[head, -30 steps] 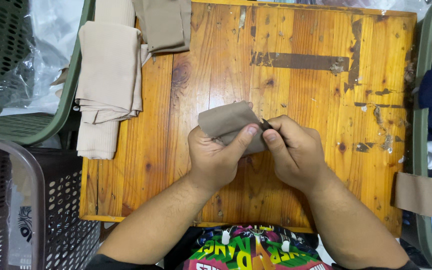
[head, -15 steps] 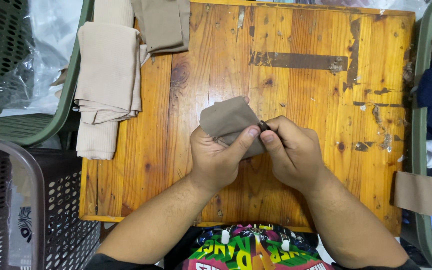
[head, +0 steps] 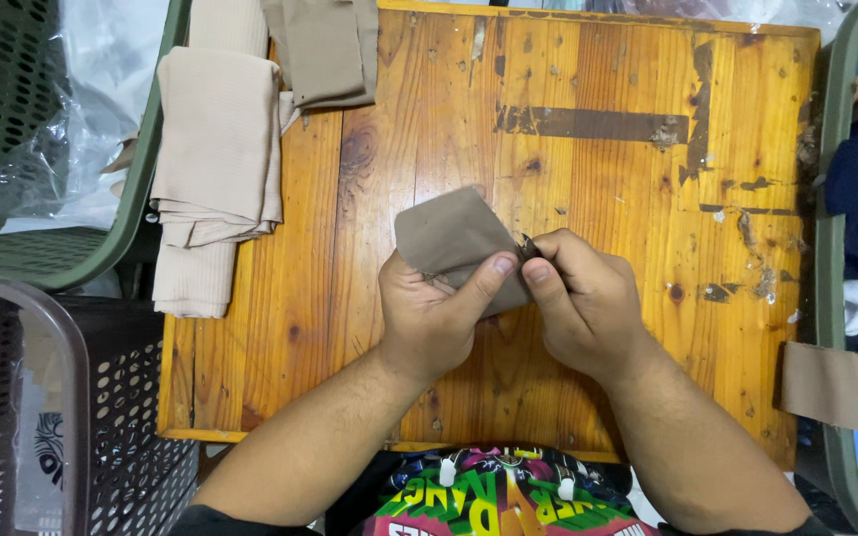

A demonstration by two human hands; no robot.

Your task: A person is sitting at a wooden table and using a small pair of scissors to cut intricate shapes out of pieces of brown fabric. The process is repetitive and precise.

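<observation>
Sitting at the far left, a green basket (head: 101, 248) with clear plastic inside and a dark mesh basket (head: 101, 417) flank the wooden table (head: 647, 179). Folded beige cloths (head: 215, 149) lie on its left corner. Near the middle, the left hand (head: 429, 318) pinches a small taupe fabric piece (head: 449, 233), thumb on top, just above the table. The right hand (head: 583, 308) closes its fingers on a small dark tool (head: 527, 245) at the fabric's right edge.
</observation>
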